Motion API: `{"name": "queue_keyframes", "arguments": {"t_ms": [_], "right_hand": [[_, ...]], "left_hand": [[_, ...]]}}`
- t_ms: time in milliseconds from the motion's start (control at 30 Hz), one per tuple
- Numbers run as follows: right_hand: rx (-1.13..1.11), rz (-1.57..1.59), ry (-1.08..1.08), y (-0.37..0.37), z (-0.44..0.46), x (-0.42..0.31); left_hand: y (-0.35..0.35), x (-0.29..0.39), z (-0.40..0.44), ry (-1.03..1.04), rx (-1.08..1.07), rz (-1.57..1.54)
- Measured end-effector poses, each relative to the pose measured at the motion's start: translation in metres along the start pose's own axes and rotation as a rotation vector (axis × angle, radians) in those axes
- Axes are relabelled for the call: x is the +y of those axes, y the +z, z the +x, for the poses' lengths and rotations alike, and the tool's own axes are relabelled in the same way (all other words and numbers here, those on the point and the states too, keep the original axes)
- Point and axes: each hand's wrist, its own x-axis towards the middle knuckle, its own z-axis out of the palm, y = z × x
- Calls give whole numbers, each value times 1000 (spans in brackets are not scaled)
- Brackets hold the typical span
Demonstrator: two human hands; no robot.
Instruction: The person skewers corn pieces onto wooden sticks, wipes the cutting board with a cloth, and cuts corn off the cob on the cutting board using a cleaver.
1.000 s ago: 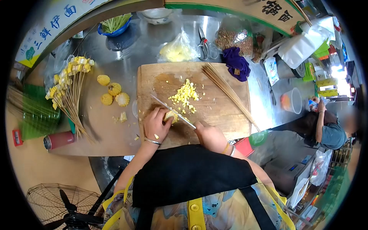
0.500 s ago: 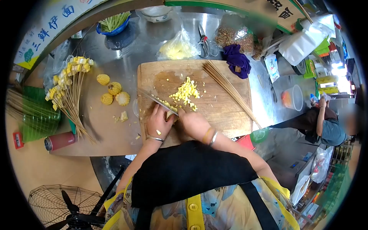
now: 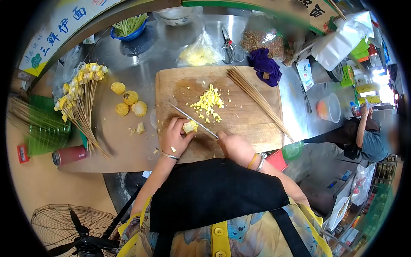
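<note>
Closest to you, at the near left part of the cutting board (image 3: 252, 137), your left hand (image 3: 173, 140) grips a piece of corn (image 3: 190, 126) between thumb and fingers. Your right hand (image 3: 237, 150) is closed around the handle of the knife (image 3: 193, 119), whose blade slants across the board just beside the corn. Beyond the blade lies a loose heap of cut kernels (image 3: 208, 100). A bundle of skewers (image 3: 259, 103) rests slantwise along the right side of the board. Off the board's left edge, four corn pieces (image 3: 130, 97) sit close together on the table (image 3: 115, 147), with skewered corn (image 3: 81, 85) fanned out farther left. Past the board's far edge are a plastic bag of something yellow (image 3: 200, 53), scissors (image 3: 231, 48) and a purple cloth (image 3: 266, 66); at the far left stands a blue basket of green stalks (image 3: 129, 28).
</note>
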Motion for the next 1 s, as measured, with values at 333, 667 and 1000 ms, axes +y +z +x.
{"name": "queue_keyframes", "arguments": {"t_ms": [333, 667, 1000], "right_hand": [[133, 156, -80, 18, 48, -3], [-9, 123, 53, -9, -8, -8], [-18, 37, -18, -6, -11, -13]], "left_hand": [[8, -8, -1, 15, 86, 125], [-6, -2, -9, -28, -73, -37], [4, -2, -15, -1, 36, 84]]}}
